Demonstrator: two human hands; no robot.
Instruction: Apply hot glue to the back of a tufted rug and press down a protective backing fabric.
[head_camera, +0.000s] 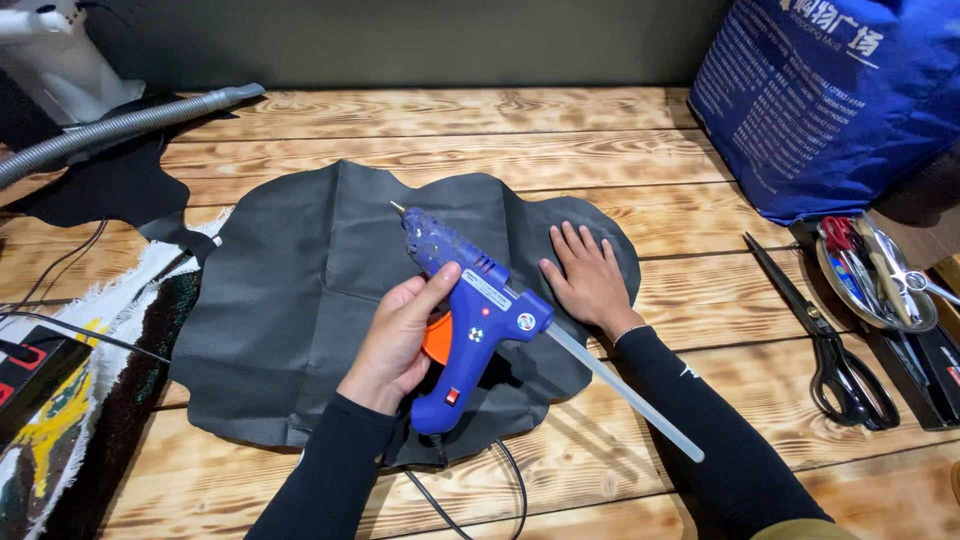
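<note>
My left hand (400, 335) grips a blue hot glue gun (480, 310) by its handle, next to the orange trigger. The nozzle points up and left, above a dark grey sheet of leather-like material (290, 300) that is spread on the wooden table (560, 150). A clear glue stick (625, 392) juts out of the gun's back toward the lower right. The gun's black cord (515, 490) runs off toward me. My right hand (588, 280) lies flat, palm down, on the sheet's right part, fingers slightly spread.
Black scissors (835, 345) lie at the right, beside a metal tray (848, 292) with small tools. A blue bag (830, 100) stands at the back right. A grey hose (120, 125), a black scrap (120, 185) and patterned fabric (90, 400) are at the left.
</note>
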